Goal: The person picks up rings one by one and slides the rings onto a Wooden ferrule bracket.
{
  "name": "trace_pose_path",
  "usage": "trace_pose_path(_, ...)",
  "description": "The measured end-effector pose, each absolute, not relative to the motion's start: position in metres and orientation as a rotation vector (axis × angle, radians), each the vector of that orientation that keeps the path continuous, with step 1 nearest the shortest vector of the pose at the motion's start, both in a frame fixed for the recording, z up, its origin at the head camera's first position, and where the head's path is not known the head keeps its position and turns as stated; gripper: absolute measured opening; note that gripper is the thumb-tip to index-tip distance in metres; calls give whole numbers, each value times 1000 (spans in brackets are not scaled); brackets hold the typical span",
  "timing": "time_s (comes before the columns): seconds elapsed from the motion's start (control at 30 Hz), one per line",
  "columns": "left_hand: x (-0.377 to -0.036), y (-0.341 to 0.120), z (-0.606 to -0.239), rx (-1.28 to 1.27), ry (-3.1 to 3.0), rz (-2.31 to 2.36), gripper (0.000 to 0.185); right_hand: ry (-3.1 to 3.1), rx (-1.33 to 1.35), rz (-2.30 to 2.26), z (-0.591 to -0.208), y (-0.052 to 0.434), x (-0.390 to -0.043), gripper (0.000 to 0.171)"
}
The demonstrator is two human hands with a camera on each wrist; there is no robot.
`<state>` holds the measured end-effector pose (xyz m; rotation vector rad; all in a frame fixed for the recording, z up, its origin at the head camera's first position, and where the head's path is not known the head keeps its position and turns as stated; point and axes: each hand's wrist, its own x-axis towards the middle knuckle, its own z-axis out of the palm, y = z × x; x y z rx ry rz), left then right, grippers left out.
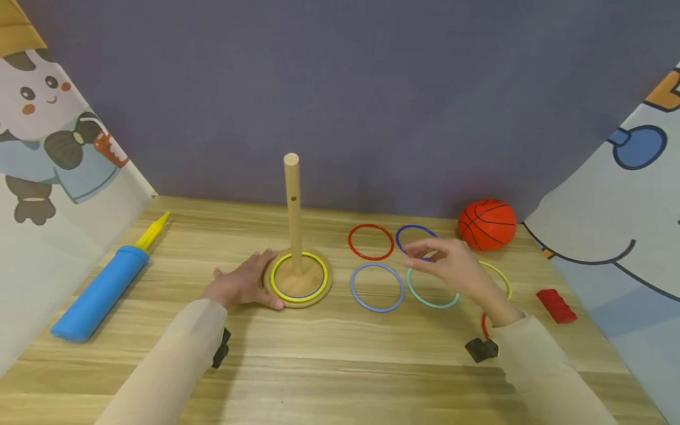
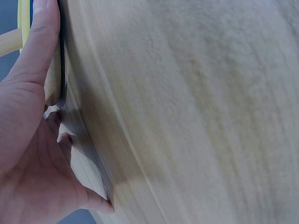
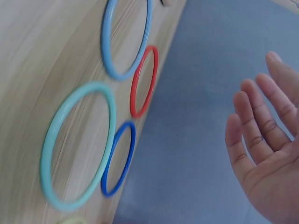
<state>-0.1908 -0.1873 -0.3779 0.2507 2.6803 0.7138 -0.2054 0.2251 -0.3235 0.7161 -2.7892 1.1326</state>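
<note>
We steady the wooden base [image 1: 325, 293] w/ left hand [image 1: 245, 284], fingers flat against its rim. Right hand [image 1: 451, 265] hovers open, empty, over the dark blue ring [image 1: 413, 238] nr the table's [image 1: 340, 354] far edge — pinch it cleanly, lift level, keep base still.

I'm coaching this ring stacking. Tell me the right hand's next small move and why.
Probably lower the right hand onto the dark blue ring and pinch it. The hand hovers open and empty just above it, while the left hand steadies the peg base, which carries a yellow ring.
</note>
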Motion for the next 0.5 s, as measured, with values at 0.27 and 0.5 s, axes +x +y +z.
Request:
trace_pose_path(0.27,-191,-187,-381,249,2675,714,128,-2806,613,1073,-317,273,-184,29)
trace_pose_path(0.5,-191,-188,-381,258,2674,716,128,-2764,525,1045,-322,323,-170,31)
